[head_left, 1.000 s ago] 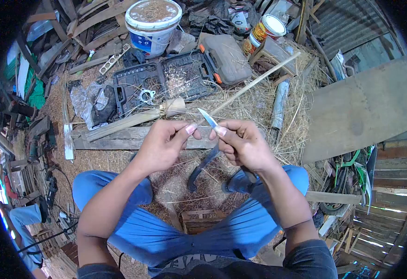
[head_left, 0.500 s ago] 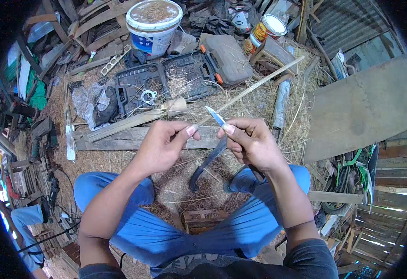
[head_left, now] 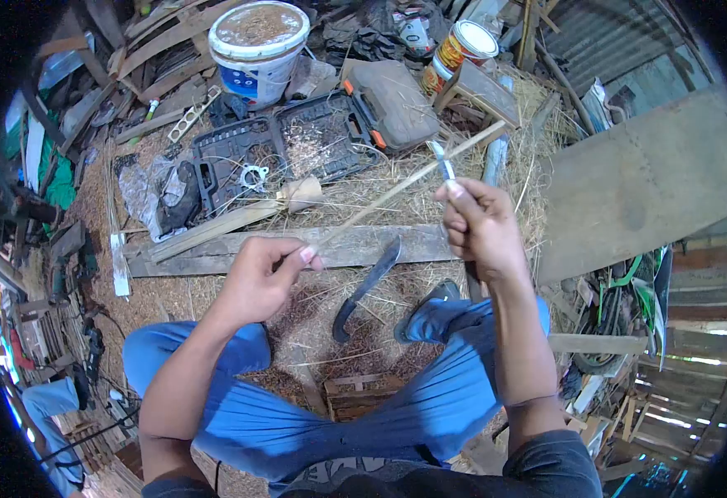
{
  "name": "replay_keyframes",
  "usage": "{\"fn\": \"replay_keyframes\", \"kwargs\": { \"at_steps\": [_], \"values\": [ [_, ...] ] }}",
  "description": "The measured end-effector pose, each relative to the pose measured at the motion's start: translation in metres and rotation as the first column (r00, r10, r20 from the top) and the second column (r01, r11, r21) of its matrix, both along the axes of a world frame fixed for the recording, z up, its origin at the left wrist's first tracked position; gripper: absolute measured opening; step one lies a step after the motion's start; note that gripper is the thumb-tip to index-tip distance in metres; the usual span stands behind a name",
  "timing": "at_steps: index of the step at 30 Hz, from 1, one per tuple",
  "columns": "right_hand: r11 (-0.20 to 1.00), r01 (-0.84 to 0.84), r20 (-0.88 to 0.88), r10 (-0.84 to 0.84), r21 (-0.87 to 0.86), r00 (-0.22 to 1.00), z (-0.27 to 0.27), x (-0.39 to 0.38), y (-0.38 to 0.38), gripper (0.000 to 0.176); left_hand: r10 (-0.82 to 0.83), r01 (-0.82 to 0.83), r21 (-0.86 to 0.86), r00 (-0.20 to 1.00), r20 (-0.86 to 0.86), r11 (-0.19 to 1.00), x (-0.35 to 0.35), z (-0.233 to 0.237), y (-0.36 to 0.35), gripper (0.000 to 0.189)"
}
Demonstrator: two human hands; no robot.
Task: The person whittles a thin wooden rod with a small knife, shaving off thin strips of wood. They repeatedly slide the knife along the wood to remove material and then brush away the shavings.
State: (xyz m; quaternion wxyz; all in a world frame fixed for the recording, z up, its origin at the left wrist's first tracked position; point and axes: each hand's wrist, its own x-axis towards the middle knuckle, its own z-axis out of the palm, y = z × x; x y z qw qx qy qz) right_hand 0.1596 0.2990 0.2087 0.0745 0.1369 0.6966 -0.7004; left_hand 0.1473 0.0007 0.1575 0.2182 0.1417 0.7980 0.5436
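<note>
My left hand (head_left: 262, 278) pinches the near end of a long thin bamboo strip (head_left: 397, 187) that slants up to the right. My right hand (head_left: 481, 228) grips a small knife (head_left: 441, 160), its blade pointing up and lying against the strip far along its length. Both hands are held over my knees in blue trousers (head_left: 363, 398). A curved dark machete (head_left: 363, 286) lies on the ground between my knees, its tip on a wooden plank (head_left: 239, 249).
An open black tool case (head_left: 297, 145), a white bucket (head_left: 257, 46), a paint tin (head_left: 456, 50) and a small wooden stool (head_left: 480, 87) stand ahead on straw. A large flat board (head_left: 654, 183) lies to the right. Scrap wood lies at the left.
My right hand has slid the knife up and to the right along the strip, away from my left hand, which has dropped slightly lower. The hands were close together before.
</note>
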Motion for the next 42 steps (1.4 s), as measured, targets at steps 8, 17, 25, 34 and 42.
{"fn": "replay_keyframes", "kwargs": {
  "at_steps": [8,17,25,34,42],
  "values": [
    [0.966,-0.233,0.110,0.244,-0.108,0.963,-0.005,0.011,-0.035,0.024,-0.003,0.011,0.056,0.989,-0.146,0.998,0.003,0.001,0.008,0.025],
    [0.980,-0.154,0.103,0.168,-0.128,0.980,0.013,0.013,-0.018,0.024,0.037,-0.030,0.089,0.996,-0.079,0.996,0.002,0.001,-0.003,0.025],
    [0.989,-0.095,0.055,0.101,-0.113,0.993,0.009,0.010,0.003,0.024,0.031,-0.026,0.040,0.993,-0.117,0.999,-0.002,-0.001,-0.014,0.026],
    [0.912,0.290,-0.191,-0.242,0.291,0.951,-0.002,-0.002,0.044,0.024,0.074,-0.069,0.030,0.973,-0.219,0.997,0.002,0.002,-0.027,0.025],
    [0.994,0.023,-0.067,-0.030,-0.104,0.997,-0.006,0.007,0.028,0.023,0.116,-0.144,-0.152,0.977,-0.181,0.978,-0.007,0.000,-0.047,0.028]
  ]
}}
